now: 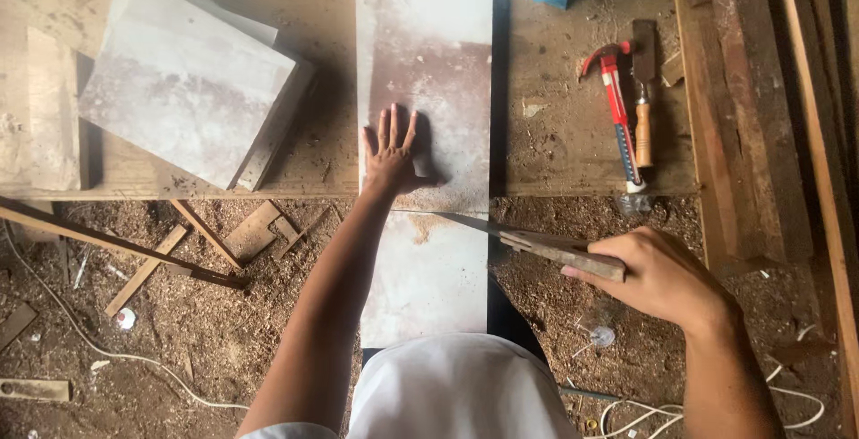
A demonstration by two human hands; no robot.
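Across bench front edge: long pale laminated board (428,90), overhanging. Left hand (390,154) spread flat, pinning it. Right hand (658,276) closed on wooden-handled handsaw (537,244), blade at board's right edge. Advised: firm pressure beside cut, level strokes.

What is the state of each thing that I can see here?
Long board: flat across the bench edge, partly sawn.
Handsaw: blade in the cut, handle gripped.
Left hand: fingers spread, pressing on the board.
Right hand: closed around the saw handle.
Hammer: lying unused on the bench.
Chisel: lying beside the hammer.
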